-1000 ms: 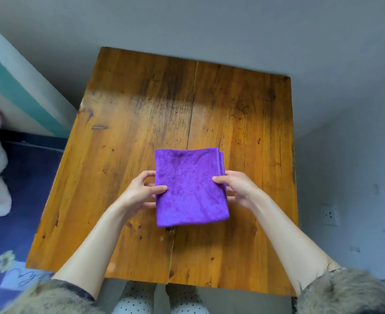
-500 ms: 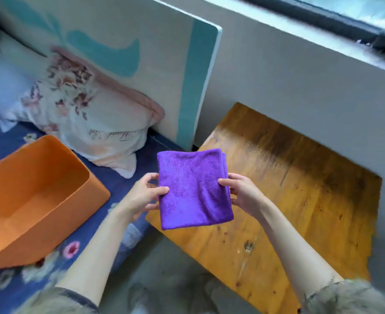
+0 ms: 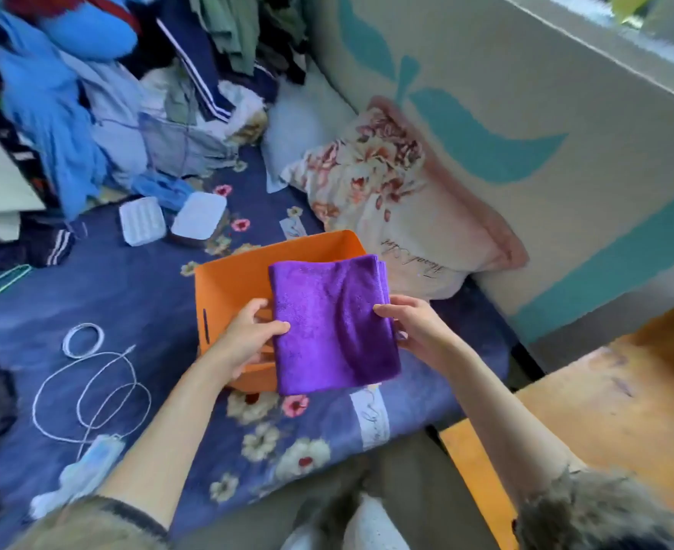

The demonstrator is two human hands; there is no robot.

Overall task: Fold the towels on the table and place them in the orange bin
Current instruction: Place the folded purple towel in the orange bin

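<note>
Both bare forearms reaching forward, left hand (image 3: 250,338) grip pinching with thumb on top, right hand (image 3: 418,325) likewise

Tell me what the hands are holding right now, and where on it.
Both hold the folded towel over the bin: left hand pinches its left edge, right hand its right edge.

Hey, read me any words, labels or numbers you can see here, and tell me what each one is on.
Floral pillow: a line of cursive script near its lower edge, too blurred to read.
Blue floral bedsheet: white patches with cursive script, too blurred to read.
Purple towel, orange bin, wooden table: no text visible.
</note>
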